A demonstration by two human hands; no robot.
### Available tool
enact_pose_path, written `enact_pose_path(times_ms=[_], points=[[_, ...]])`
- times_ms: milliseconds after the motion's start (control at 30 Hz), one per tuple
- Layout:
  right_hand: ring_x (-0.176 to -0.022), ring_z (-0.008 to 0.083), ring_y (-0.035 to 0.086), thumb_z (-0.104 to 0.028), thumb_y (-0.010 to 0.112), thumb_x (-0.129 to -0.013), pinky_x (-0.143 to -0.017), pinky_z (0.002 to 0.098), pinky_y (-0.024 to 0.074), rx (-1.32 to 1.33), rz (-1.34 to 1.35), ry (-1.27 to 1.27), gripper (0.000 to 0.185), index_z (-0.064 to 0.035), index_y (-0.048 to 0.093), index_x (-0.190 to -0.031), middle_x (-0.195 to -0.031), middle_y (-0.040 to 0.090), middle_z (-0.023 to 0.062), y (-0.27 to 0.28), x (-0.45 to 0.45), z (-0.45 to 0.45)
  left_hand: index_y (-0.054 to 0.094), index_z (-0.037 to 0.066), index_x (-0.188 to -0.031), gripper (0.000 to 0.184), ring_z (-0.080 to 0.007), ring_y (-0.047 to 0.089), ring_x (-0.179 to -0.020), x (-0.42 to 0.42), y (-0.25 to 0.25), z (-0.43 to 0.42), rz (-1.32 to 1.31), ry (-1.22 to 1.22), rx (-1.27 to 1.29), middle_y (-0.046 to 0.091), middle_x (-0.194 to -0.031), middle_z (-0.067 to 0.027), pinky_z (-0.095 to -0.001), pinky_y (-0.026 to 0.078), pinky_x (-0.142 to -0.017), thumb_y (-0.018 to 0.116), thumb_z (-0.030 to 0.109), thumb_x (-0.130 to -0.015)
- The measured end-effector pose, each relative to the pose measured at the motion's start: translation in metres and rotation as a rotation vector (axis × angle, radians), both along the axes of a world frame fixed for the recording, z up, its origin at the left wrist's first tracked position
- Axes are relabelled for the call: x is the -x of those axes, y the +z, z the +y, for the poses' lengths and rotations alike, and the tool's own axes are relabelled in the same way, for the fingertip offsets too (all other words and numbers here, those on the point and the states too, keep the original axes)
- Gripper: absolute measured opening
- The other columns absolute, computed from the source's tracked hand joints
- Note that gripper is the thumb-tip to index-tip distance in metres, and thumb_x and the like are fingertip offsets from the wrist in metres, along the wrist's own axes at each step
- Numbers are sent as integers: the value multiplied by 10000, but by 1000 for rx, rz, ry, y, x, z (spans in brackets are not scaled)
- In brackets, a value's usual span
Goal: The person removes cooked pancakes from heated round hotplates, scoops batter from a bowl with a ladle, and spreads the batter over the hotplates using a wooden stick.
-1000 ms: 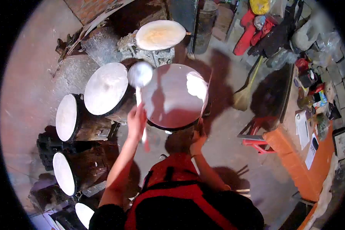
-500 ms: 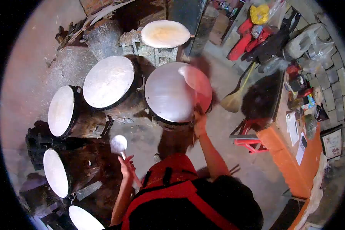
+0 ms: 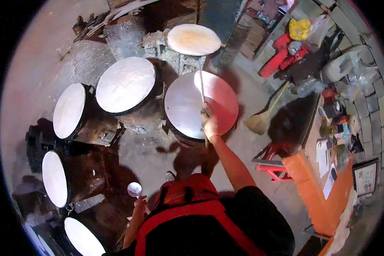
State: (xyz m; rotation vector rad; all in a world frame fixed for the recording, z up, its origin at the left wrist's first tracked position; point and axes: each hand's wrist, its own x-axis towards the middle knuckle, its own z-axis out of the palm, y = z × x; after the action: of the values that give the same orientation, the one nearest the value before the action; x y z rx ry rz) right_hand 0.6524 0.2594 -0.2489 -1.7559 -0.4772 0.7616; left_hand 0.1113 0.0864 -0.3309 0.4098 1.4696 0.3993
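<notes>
My right hand [image 3: 210,123] is closed round the handle of a long thin stick [image 3: 202,87], held over the large round griddle [image 3: 183,104] in front of me. A patch of white batter [image 3: 197,79] shows on the griddle near the stick's far end. Low on the left, my left hand [image 3: 140,208] grips a ladle [image 3: 134,189] with a pale round bowl, away from the griddles. White sheets cover the griddle tops to the left, among them the upper left one [image 3: 126,85] and the far left one [image 3: 69,111].
Beyond the large griddle stands another round top [image 3: 194,39] with a browned sheet. More white-topped griddles [image 3: 54,179] line the lower left. On the right are a broom [image 3: 260,121], a red stool [image 3: 273,170] and an orange-sided table [image 3: 305,183] with papers and packets.
The ladle in my left hand has gone from beside the large griddle down to the lower left. My right hand has moved left and over the griddle. The white patch there looks smaller.
</notes>
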Motion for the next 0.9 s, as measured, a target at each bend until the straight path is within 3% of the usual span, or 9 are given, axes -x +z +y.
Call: enact_pose_path(times_ms=[167, 233, 367, 400, 500, 567, 733, 833, 900], points=[[-469, 35, 350, -109, 523, -879, -397, 203, 273, -25, 252, 321, 331, -195, 564, -1196, -637, 414, -76, 106, -31, -92, 631, 82, -964, 306, -107, 439, -534, -32, 35, -45, 19, -15, -61, 464, -670, -2, -249, 370, -460, 451, 319, -893], [-572, 46, 432, -69, 506, -876, -485, 203, 361, -148, -21, 235, 360, -142, 537, -1227, -718, 474, -59, 33, -84, -118, 622, 83, -981, 299, -106, 445, -543, -51, 43, -59, 43, -23, -116, 467, -674, 0, -247, 374, -468, 456, 316, -892], [-822, 78, 532, -11, 484, -877, -749, 201, 438, -611, 358, 43, 321, -18, 546, -1191, -907, 558, -16, 28, -90, -91, 604, 86, -1016, 292, -105, 456, -561, -92, 59, -82, 116, -66, -269, 471, -681, 2, -243, 381, -484, 465, 310, -892], [-948, 89, 527, 11, 480, -886, -879, 181, 384, -390, -475, 295, 275, 26, 566, -1146, -1044, 558, 10, 43, -89, -86, 599, 87, -1025, 291, -104, 459, -565, -102, 62, -86, 136, -78, -316, 472, -682, 3, -243, 383, -488, 467, 309, -891], [-860, 75, 528, -37, 532, -881, -767, 162, 406, -473, 440, 277, 251, 0, 592, -1122, -960, 578, 12, 23, -72, -49, 586, 89, -1051, 291, -103, 468, -579, -132, 69, -98, 220, -145, -488, 476, -687, 5, -240, 389, -500, 474, 304, -891], [-811, 86, 521, -63, 582, -854, -677, 176, 427, -354, 614, 357, 247, -15, 608, -1095, -898, 572, 19, 26, -68, -41, 577, 90, -1069, 294, -102, 473, -588, -150, 72, -104, 311, -224, -635, 478, -691, 7, -238, 392, -508, 478, 301, -890], [-581, 62, 477, -69, 565, -848, -457, 172, 349, -107, 332, 789, 334, -60, 560, -1183, -815, 555, -25, 94, -121, -99, 554, 93, -1113, 308, -101, 488, -610, -182, 83, -122, 515, -365, -873, 484, -700, 10, -234, 402, -528, 490, 294, -889], [-429, 60, 418, -94, 551, -857, -339, 196, 286, -60, 441, 590, 349, -56, 543, -1203, -745, 543, -34, 82, -162, -102, 529, 83, -1140, 293, -116, 512, -652, -184, 84, -140, 104, -55, -624, 506, -729, -3, -239, 422, -567, 544, 165, -859], [-410, 63, 379, -74, 526, -880, -343, 204, 280, 113, 193, 393, 294, -44, 562, -1170, -698, 539, -26, 101, -158, -79, 519, 74, -1147, 320, -125, 518, -658, -173, 72, -152, 501, -360, -977, 512, -731, -11, -251, 428, -570, 570, 117, -834]])
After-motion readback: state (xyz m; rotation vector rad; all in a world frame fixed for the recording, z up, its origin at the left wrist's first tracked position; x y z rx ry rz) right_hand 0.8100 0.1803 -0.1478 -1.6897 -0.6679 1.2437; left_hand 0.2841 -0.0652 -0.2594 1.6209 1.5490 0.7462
